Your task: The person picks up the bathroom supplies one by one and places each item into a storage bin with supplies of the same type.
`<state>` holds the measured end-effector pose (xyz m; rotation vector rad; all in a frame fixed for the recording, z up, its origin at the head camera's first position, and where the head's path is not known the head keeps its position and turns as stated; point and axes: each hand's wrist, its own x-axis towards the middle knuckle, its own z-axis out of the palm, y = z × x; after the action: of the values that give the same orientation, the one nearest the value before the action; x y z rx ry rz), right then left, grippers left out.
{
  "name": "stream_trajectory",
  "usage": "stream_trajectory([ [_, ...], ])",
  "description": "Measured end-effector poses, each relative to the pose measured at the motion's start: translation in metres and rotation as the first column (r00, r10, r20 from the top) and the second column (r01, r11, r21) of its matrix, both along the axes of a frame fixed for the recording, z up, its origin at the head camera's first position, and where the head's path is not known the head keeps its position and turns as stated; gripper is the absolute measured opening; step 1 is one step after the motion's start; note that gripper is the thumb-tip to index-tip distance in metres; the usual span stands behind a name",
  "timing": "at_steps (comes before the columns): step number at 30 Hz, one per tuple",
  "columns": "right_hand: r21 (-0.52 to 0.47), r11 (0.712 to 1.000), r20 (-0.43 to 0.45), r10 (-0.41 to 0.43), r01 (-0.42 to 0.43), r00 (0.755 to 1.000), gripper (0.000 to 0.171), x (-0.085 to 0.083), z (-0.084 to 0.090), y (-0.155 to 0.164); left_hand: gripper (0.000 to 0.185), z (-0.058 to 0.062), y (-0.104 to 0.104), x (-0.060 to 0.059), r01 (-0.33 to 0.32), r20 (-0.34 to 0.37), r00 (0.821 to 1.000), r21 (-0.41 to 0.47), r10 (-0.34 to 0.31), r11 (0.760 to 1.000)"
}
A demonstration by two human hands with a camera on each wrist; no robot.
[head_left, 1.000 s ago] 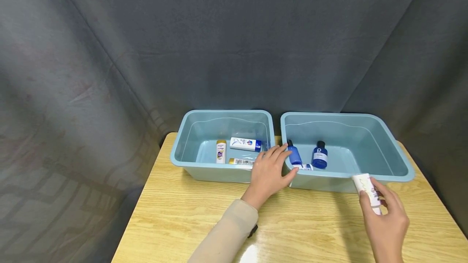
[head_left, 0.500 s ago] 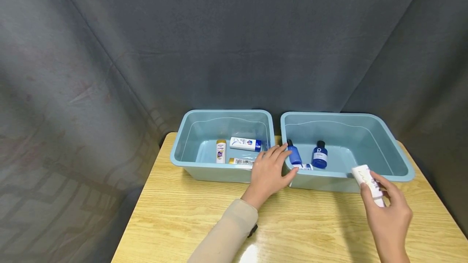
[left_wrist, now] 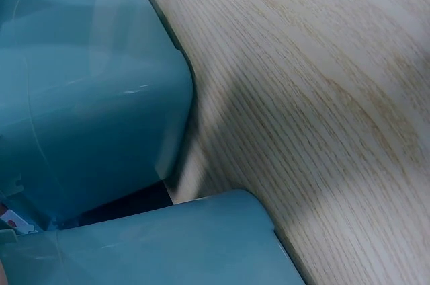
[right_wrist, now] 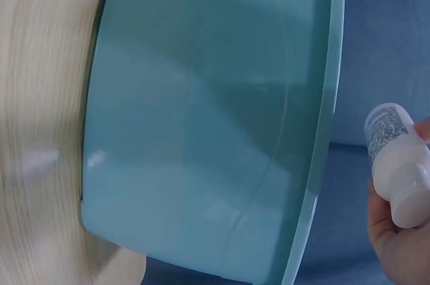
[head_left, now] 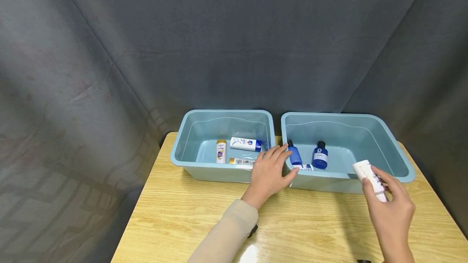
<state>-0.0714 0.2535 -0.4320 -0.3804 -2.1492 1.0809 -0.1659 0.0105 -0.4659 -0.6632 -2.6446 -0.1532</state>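
My right hand (head_left: 393,208) pinches a white bottle (head_left: 367,177) between thumb and fingers, tilted over the front rim of the right blue bin (head_left: 365,121). In the right wrist view, the same white bottle (right_wrist: 392,154) shows small print and its white cap. My left hand (head_left: 270,173) lies with spread, relaxed fingers across the near corners where the two bins meet. Inside the right bin are a blue bottle (head_left: 294,155) with a black cap, a darker blue bottle (head_left: 320,158) and a white-and-blue item (head_left: 305,167), partly hidden by the rim.
The left blue bin (head_left: 226,113) holds a gold-capped white bottle (head_left: 221,153), a blue-capped white tube (head_left: 244,144) and another gold-capped container (head_left: 241,161), partly covered. Both bins stand on a wooden table (head_left: 175,214). A grey curtain (head_left: 234,52) hangs behind.
My right hand has risen a little and shifted slightly right with the white bottle, bringing it farther over the bin's rim. My left hand has stayed put.
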Motion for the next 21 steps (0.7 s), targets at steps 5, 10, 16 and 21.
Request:
stream_trajectory([
  [5, 0.019, 1.000, -0.015, 0.008, -0.007, 1.000, 0.038, -0.004, 0.001, 0.002, 0.056, 0.000, 0.000, 0.000, -0.002, -0.004, 1.000, -0.008, 0.002, 1.000],
  [10, 0.038, 0.999, -0.034, 0.014, -0.012, 0.999, 0.037, -0.008, 0.002, 0.004, 0.057, 0.000, 0.000, 0.001, -0.002, 0.005, 1.000, -0.011, 0.002, 1.000],
  [16, 0.069, 0.998, -0.013, 0.013, -0.012, 1.000, 0.037, -0.012, 0.007, 0.005, 0.057, -0.001, 0.000, 0.000, -0.006, 0.012, 1.000, -0.010, 0.006, 1.000],
  [21, 0.113, 0.993, 0.020, 0.013, -0.015, 1.000, 0.038, -0.015, 0.011, 0.005, 0.057, -0.001, 0.000, 0.000, -0.004, 0.011, 1.000, -0.008, 0.004, 1.000],
])
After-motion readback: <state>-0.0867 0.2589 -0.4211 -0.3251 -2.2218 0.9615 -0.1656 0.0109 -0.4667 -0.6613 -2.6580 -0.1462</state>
